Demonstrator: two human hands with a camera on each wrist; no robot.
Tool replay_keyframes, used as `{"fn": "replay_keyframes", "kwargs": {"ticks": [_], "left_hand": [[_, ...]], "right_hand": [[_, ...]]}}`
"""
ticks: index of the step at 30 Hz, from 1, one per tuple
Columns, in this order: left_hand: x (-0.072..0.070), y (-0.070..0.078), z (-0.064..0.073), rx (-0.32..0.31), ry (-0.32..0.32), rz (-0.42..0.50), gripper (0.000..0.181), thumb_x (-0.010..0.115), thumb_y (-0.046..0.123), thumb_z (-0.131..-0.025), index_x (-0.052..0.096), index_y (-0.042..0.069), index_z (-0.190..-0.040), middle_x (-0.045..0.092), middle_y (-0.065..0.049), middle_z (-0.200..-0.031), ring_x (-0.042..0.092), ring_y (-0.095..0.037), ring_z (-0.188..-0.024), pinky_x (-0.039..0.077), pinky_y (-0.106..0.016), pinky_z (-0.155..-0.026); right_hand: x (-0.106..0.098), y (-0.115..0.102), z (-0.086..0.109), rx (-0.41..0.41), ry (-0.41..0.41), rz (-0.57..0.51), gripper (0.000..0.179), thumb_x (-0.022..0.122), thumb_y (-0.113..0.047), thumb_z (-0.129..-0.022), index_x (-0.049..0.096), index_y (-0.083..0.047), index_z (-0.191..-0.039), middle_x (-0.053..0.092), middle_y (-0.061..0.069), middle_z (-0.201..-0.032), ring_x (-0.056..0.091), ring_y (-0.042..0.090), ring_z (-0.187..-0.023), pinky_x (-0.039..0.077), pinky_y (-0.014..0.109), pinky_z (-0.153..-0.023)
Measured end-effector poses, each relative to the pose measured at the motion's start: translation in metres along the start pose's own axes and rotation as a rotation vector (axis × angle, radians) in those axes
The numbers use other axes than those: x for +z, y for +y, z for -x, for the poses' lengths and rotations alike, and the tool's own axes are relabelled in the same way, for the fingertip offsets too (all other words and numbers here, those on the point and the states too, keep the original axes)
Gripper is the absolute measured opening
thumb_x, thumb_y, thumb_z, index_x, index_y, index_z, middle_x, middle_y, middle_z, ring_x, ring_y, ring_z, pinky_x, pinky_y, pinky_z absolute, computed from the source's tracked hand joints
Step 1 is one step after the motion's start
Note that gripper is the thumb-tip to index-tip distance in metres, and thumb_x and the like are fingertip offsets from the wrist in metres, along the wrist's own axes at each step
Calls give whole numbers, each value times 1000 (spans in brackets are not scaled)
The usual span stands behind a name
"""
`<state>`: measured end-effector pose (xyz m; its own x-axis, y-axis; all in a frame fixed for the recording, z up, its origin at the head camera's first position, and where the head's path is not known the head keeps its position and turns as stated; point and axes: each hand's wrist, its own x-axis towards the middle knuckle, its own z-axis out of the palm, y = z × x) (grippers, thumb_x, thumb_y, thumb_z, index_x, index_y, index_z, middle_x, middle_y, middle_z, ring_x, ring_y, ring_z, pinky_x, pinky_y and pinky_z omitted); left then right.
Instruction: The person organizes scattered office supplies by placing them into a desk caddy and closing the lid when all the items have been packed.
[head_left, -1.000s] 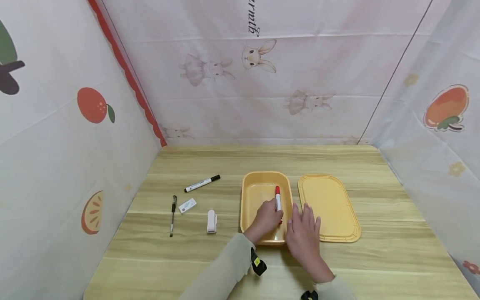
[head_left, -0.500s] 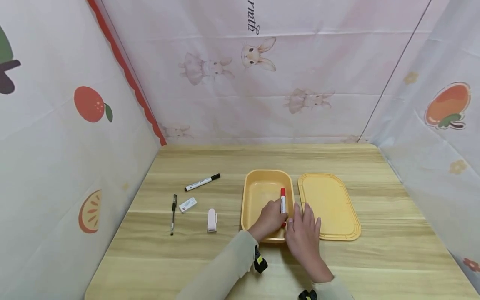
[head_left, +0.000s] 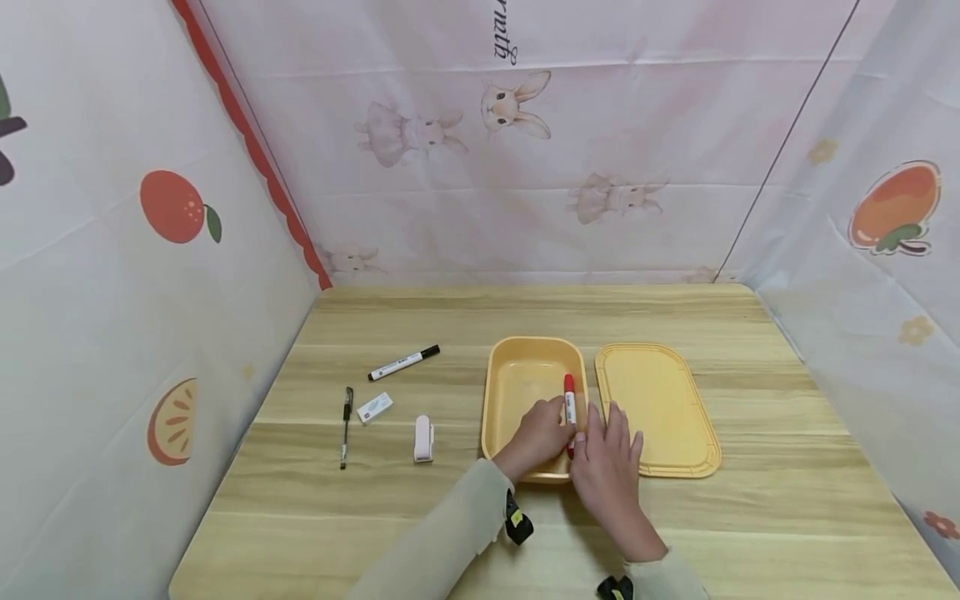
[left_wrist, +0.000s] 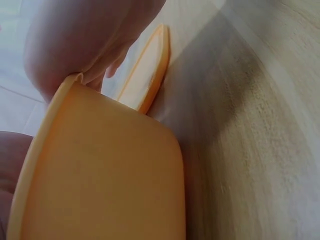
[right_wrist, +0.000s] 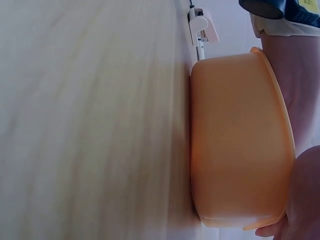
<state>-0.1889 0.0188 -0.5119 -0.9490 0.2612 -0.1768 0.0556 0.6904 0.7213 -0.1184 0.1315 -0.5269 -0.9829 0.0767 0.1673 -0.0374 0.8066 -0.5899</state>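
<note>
Inside the yellow plastic box (head_left: 516,375), my left hand (head_left: 535,439) holds a red-capped whiteboard marker (head_left: 569,402) along the right wall. The marker's red cap points away from me, and its near part is partly hidden by the fingers. My right hand (head_left: 609,467) rests at the box's right rim with its fingers stretched forward, its fingertips over the edge of the yellow lid (head_left: 660,408). Both wrist views show the box's outer wall (right_wrist: 240,140) standing on the table; the marker is out of sight there.
To the left of the box lie a black-capped marker (head_left: 403,363), a gel pen (head_left: 346,429), a small white eraser box (head_left: 375,408) and a pale pink stapler (head_left: 423,439). Printed cloth (head_left: 465,225) hangs behind the wooden table (head_left: 315,533) and along both sides.
My left hand has carried the red marker a little to the right, up to the box's right wall. My right hand has stayed almost still at the rim.
</note>
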Motion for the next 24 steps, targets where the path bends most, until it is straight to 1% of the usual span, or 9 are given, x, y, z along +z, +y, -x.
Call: {"fn": "replay_keyframes", "kwargs": {"ticks": [3,5,7,10,12,14,17,20,24], "left_hand": [[-3,-3,1,30,16,-32,45,68,20,-97,60,2,-137,56,-5,-91,52,-16,-72,42,-27,-59],[-8,-4,3,46,35,-79,46,67,23,-97,59,4,-139,59,-6,-93,55,-17,-75,45,-30,-62],[-15,-4,6,40,53,-127,48,65,28,-99,58,7,-142,64,-7,-101,61,-20,-84,50,-35,-68],[-29,-6,14,16,94,-162,55,61,35,-101,51,12,-150,65,-7,-120,66,-24,-104,54,-45,-84],[-41,-8,20,14,136,-152,56,60,38,-102,49,14,-152,64,-6,-129,65,-26,-112,52,-51,-91],[-53,-12,26,12,179,-138,57,59,40,-102,49,16,-152,62,-5,-133,65,-26,-112,51,-53,-92],[-72,-17,34,0,232,-107,55,58,41,-103,49,18,-152,61,-3,-134,65,-23,-109,50,-52,-89],[-87,-25,39,-11,265,-69,54,56,42,-104,49,19,-152,60,-1,-135,63,-20,-105,51,-47,-85],[-103,-41,46,-29,311,-45,53,55,43,-104,50,20,-152,60,1,-138,63,-17,-105,51,-45,-84]], "right_hand": [[-2,-1,0,-5,-16,32,53,42,-21,-108,33,-2,-157,17,27,-165,9,49,-152,-2,73,-116],[-3,-1,0,-8,-23,53,53,41,-22,-108,33,-2,-157,18,27,-165,8,49,-152,-3,73,-115],[-4,-1,0,-5,-33,65,54,41,-22,-108,32,-3,-158,18,26,-166,7,49,-153,-3,73,-116],[-4,0,-1,-5,-42,72,55,42,-22,-108,32,-3,-158,18,26,-166,6,49,-153,-4,73,-116],[-5,0,-1,-6,-45,71,56,42,-23,-108,32,-3,-159,18,27,-166,5,49,-153,-4,72,-116],[-5,0,-2,-6,-47,67,56,42,-23,-108,31,-3,-159,17,27,-166,5,49,-153,-4,72,-116],[-6,0,-2,-5,-44,57,56,42,-23,-108,31,-3,-159,16,27,-166,5,49,-153,-4,72,-116],[-6,1,-2,2,-43,48,56,42,-23,-108,30,-4,-159,16,28,-166,5,50,-153,-4,73,-116],[-4,0,0,13,-48,34,56,42,-22,-108,30,-4,-159,16,30,-165,7,51,-152,-4,73,-116]]}}
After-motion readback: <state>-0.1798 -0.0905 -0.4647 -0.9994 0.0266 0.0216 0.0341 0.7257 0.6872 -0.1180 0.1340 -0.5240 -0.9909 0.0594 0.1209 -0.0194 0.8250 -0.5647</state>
